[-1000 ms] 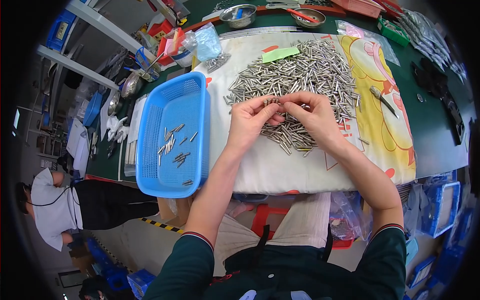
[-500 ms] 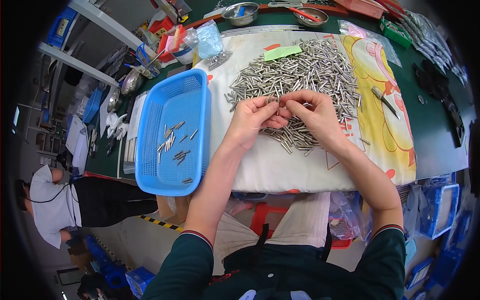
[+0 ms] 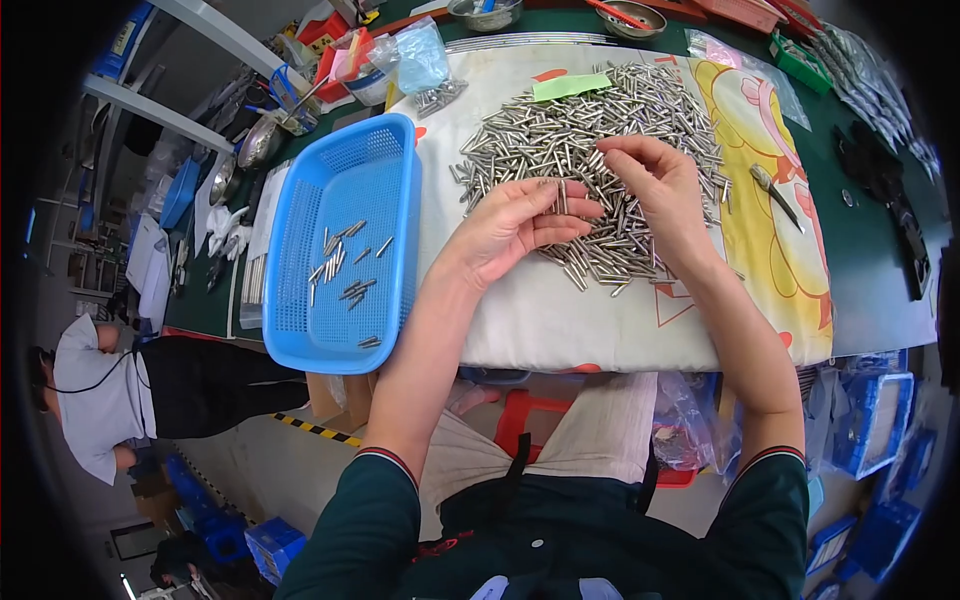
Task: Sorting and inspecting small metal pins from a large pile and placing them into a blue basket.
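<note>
A wide heap of small metal pins (image 3: 540,125) lies on the cloth-covered pad, with a light green paper slip (image 3: 571,87) on its far side. My left hand (image 3: 515,225) is at the heap's near left edge, palm partly up, its curled fingers and thumb closed on a metal pin (image 3: 562,197). Over the middle of the heap, my right hand (image 3: 660,185) has thumb and forefinger pinched together. Whatever is between those fingertips blends into the pins behind. To the left, a blue plastic basket (image 3: 408,240) holds several loose pins.
A dark-tipped brush-like tool (image 3: 775,195) lies on the pad's right side. Metal bowls (image 3: 632,18) stand along the far edge. Beyond the basket is a bag of pins (image 3: 440,97). Another person (image 3: 105,390) stands at the far left.
My hands were together at the heap's near edge. Now they are apart: the right has moved up and right over the pins, while the left has turned more palm-up.
</note>
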Demonstrator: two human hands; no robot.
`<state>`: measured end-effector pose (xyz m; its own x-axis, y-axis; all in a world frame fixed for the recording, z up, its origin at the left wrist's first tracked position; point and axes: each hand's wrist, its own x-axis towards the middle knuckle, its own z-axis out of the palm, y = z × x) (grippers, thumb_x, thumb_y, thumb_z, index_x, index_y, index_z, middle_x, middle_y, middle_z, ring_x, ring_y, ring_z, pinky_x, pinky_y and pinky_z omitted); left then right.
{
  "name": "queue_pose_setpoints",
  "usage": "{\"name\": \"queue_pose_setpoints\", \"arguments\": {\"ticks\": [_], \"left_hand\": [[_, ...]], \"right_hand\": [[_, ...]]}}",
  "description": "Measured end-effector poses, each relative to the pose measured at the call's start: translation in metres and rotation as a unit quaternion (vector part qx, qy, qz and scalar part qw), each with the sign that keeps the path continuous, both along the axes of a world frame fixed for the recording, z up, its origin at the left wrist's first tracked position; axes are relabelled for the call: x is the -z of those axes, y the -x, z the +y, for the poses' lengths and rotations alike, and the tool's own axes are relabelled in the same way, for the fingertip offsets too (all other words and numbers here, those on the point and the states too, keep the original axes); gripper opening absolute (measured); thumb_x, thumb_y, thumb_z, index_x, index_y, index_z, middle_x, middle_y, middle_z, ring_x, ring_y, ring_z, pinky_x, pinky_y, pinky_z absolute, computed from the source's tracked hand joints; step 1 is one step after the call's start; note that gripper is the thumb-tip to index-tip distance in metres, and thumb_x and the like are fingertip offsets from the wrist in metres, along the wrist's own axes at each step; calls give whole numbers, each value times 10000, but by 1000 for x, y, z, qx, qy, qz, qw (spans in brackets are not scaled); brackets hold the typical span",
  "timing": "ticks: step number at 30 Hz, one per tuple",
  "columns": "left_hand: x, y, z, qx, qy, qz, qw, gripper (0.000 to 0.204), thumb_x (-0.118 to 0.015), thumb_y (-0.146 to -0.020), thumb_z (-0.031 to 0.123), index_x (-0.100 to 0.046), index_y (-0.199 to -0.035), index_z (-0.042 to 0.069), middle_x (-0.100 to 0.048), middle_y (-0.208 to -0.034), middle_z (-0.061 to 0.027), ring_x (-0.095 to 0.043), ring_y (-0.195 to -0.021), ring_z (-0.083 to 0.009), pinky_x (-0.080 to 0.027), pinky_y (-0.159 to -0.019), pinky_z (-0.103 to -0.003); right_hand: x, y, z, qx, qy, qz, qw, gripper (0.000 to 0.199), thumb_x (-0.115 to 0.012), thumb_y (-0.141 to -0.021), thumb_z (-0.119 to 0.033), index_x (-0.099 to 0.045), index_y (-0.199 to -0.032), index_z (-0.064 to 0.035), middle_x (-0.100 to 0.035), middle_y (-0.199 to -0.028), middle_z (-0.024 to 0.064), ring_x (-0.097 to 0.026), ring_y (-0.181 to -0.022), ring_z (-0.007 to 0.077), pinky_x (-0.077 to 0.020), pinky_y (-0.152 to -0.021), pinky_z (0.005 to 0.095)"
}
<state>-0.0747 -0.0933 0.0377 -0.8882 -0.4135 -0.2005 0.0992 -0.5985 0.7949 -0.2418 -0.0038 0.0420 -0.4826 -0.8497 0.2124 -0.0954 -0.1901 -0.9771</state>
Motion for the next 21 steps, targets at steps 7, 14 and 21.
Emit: {"name": "queue_pose_setpoints", "arguments": {"ticks": [7,14,21], "left_hand": [[-36,-48,59,-192,451,-102,866,150,-484,-904,65,-570,-979,-32,-642,-761,-92,-617,-641,-133,-487,-578,-234],[-80,-120,32,-279,718,-333,545,126,-514,-862,31,-585,-959,-8,-645,-734,-138,-647,-641,-219,-487,-576,-292],[-77,-152,-2,-254,761,-443,401,148,-608,-789,75,-619,-916,-1,-644,-834,-135,-622,-758,-290,-470,-635,-341]], "right_hand": [[4,1,-5,27,1,73,997,162,-586,-803,-98,-667,-894,9,-560,-661,-16,-452,-614,38,-374,-544,203],[14,-3,-3,-8,-16,179,984,135,-585,-769,-79,-664,-862,-21,-627,-752,52,-552,-644,115,-455,-602,250],[14,-23,3,-56,45,427,901,32,-607,-688,-76,-623,-696,-49,-577,-708,59,-528,-773,240,-449,-682,354]]}}
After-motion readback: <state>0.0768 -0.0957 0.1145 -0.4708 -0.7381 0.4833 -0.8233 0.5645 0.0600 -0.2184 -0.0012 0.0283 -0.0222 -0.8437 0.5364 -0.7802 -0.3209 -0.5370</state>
